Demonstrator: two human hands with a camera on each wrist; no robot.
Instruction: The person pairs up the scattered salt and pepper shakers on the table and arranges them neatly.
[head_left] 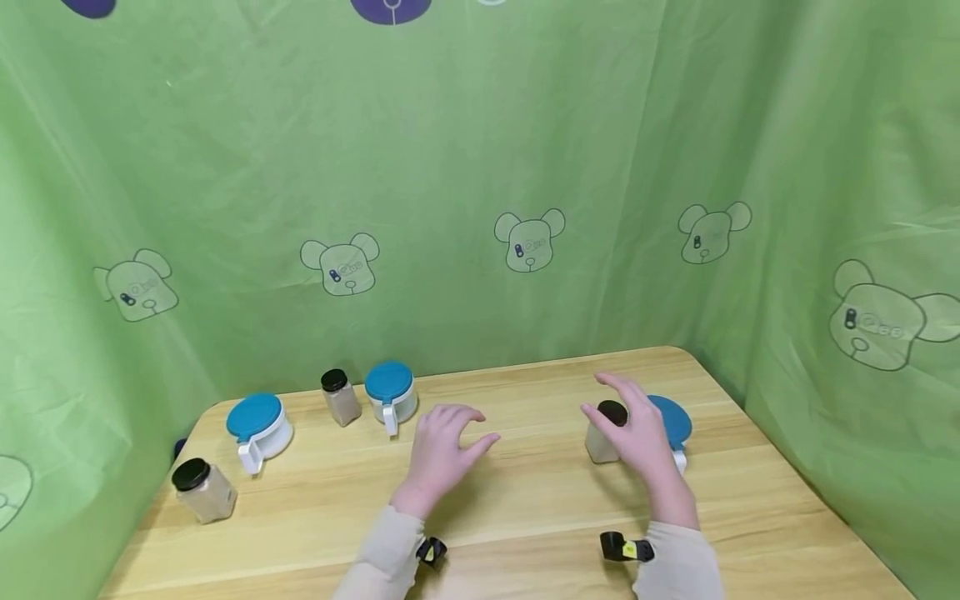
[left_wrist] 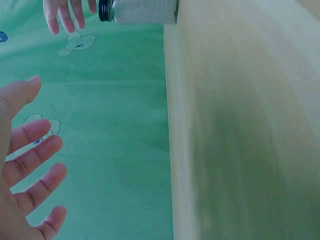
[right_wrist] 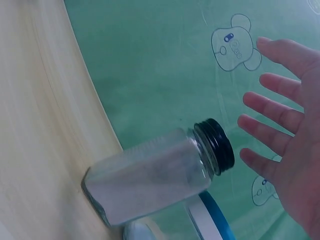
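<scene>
My right hand (head_left: 633,429) hovers near a square clear jar with a black lid (head_left: 602,446), its fingers spread and apart from the jar. In the right wrist view the jar (right_wrist: 150,175) stands upright on the table, with pale contents, and the fingers (right_wrist: 272,110) hold nothing. Partly hidden behind that hand is a round container with a blue lid (head_left: 672,421) and a white handle. Over the middle of the table, my left hand (head_left: 438,450) is raised with its fingers loosely bent and nothing between them.
At the left of the wooden table (head_left: 525,500) stand two more black-lidded jars, one near (head_left: 208,496) and one farther back (head_left: 342,402), and two blue-lidded white-handled containers (head_left: 270,437). A green curtain (head_left: 450,167) surrounds the table's back and sides.
</scene>
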